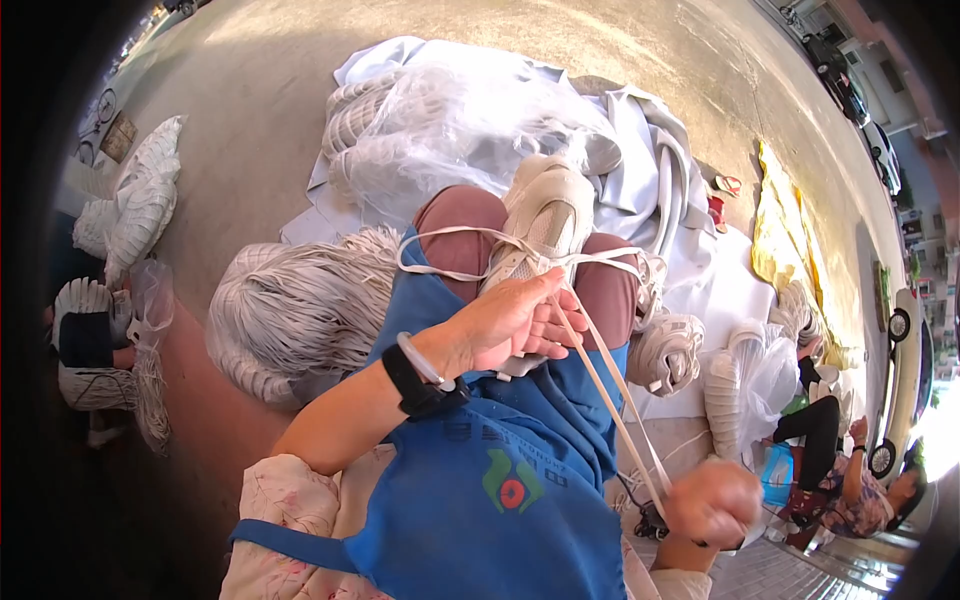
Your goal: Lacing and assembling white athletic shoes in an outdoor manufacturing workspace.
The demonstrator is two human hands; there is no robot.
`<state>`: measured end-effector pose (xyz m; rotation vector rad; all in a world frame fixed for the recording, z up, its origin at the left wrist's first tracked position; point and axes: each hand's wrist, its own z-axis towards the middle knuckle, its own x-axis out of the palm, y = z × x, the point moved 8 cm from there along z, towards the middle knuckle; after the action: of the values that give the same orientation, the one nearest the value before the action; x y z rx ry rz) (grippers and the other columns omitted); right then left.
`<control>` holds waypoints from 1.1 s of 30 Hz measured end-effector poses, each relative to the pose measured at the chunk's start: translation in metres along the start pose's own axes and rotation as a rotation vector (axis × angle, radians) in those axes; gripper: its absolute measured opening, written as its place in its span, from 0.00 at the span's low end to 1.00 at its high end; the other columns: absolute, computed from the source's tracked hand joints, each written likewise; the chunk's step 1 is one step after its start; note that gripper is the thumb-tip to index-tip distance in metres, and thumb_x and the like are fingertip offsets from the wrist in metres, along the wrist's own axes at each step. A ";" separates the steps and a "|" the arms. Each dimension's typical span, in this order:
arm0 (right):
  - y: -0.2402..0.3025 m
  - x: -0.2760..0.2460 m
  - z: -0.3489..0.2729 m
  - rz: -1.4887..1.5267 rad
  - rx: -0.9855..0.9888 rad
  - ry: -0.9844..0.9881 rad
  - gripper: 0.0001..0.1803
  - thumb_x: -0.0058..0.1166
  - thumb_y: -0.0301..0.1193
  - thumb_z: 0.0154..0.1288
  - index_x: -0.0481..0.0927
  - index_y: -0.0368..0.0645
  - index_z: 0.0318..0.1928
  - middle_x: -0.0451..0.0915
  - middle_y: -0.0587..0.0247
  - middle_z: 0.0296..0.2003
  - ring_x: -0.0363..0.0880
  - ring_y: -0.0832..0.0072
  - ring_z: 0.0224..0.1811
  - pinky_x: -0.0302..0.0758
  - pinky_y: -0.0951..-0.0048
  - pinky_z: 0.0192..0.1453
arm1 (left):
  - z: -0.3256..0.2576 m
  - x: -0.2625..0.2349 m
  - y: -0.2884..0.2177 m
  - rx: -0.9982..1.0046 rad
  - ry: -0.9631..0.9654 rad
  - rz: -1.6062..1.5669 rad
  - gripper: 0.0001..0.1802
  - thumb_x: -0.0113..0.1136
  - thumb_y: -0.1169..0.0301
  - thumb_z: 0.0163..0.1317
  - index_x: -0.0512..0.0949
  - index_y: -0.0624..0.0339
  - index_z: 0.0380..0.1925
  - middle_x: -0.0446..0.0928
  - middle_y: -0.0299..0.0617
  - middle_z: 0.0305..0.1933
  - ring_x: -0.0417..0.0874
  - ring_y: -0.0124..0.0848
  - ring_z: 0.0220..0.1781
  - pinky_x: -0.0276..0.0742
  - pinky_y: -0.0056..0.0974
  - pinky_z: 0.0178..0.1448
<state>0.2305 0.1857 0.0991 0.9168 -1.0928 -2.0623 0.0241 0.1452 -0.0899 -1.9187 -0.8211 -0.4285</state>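
A cream sneaker (545,215) rests on my lap, between my knees, above a blue apron (500,470). My left hand (515,322) lies on the shoe's near end, its fingers pressed against the lace. A white shoelace (610,385) runs taut from the shoe down to my right hand (712,502), which is closed in a fist around the lace ends near the lower right. More loops of the lace spread sideways across both knees.
A thick bundle of white laces (300,300) lies at my left. Plastic bags of white soles (450,125) sit on a pale cloth beyond my knees. More cream sneakers (668,350) lie to the right. Another person (840,470) sits at the far right.
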 end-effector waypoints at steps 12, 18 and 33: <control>-0.146 0.058 0.000 0.430 0.919 0.128 0.20 0.45 0.44 0.74 0.77 0.37 0.43 0.67 0.76 0.23 0.57 0.90 0.20 0.55 0.86 0.22 | -0.049 0.051 -0.008 0.068 0.377 0.628 0.21 0.41 0.55 0.77 0.75 0.60 0.38 0.67 0.31 0.21 0.68 0.20 0.22 0.66 0.29 0.29; -0.168 0.135 0.026 1.023 1.161 0.177 0.23 0.37 0.46 0.78 0.74 0.38 0.50 0.62 0.78 0.23 0.51 0.91 0.16 0.51 0.86 0.17 | -0.084 0.135 0.035 0.112 1.010 0.624 0.19 0.38 0.61 0.77 0.74 0.62 0.38 0.73 0.44 0.32 0.75 0.41 0.35 0.71 0.41 0.46; -0.051 0.106 0.020 1.006 0.249 0.960 0.09 0.49 0.30 0.74 0.76 0.35 0.40 0.76 0.52 0.27 0.75 0.54 0.28 0.72 0.64 0.33 | -0.040 -0.053 -0.074 0.441 -0.455 0.703 0.11 0.55 0.66 0.71 0.79 0.63 0.41 0.79 0.36 0.35 0.76 0.20 0.31 0.74 0.26 0.37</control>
<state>0.1446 0.1357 0.0334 0.9933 -0.9370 -0.5477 -0.0632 0.1127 -0.0557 -1.7533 -0.4126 0.5868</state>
